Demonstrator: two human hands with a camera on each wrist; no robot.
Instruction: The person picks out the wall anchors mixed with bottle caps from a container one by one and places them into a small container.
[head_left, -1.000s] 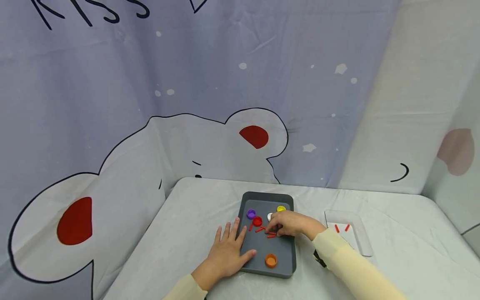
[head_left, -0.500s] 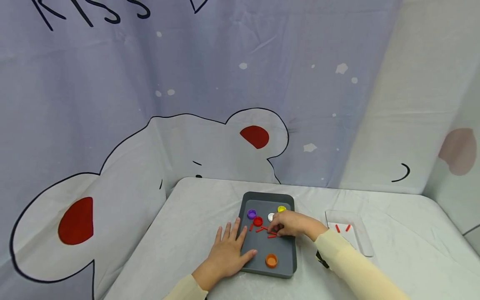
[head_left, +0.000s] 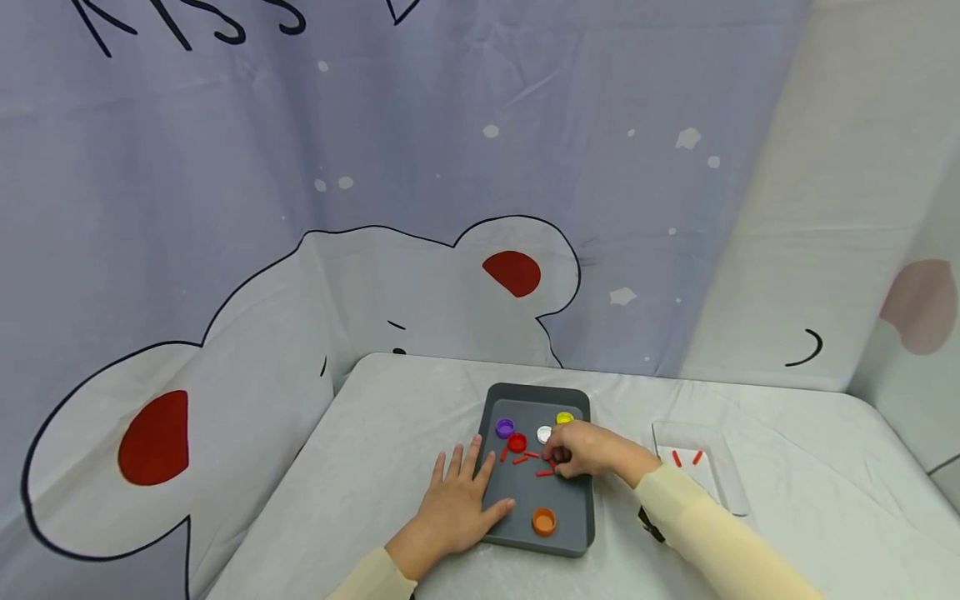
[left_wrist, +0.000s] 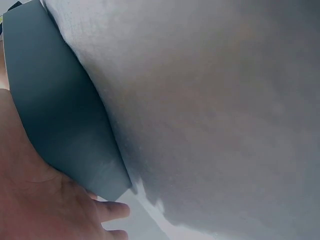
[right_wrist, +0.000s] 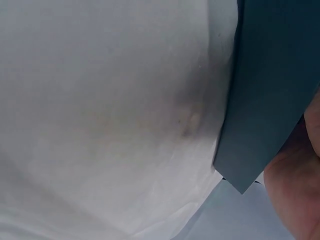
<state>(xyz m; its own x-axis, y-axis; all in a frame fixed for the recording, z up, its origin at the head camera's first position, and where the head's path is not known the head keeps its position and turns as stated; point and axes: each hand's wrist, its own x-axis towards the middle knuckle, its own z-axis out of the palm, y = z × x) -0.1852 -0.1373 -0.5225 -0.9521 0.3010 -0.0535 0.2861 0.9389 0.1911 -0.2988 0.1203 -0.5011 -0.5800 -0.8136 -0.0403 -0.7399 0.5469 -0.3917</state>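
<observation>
My left hand (head_left: 457, 508) rests spread on the left edge of a dark grey tray (head_left: 517, 529); its palm shows beside the tray's outer wall in the left wrist view. Over the tray's right half, my right hand (head_left: 588, 450) pinches a small red stick (head_left: 553, 463), mostly hidden by the fingers. Other red sticks (head_left: 520, 460) lie scattered to the left of those fingertips. A red bottle cap (head_left: 517, 442), a purple cap (head_left: 505, 428), a white cap (head_left: 544, 434) and a yellow cap (head_left: 564, 417) sit farther back. Nearer me is an orange cap (head_left: 543, 522).
A shallow clear box (head_left: 720, 467) stands right of the tray, with two red sticks (head_left: 677, 458) on its white bottom. White cloth (head_left: 397, 417) covers the table. A printed curtain (head_left: 420, 150) hangs behind it.
My right fingertips have shifted slightly to the right, away from the other sticks, and the red stick between them has turned. The left hand has stayed in place.
</observation>
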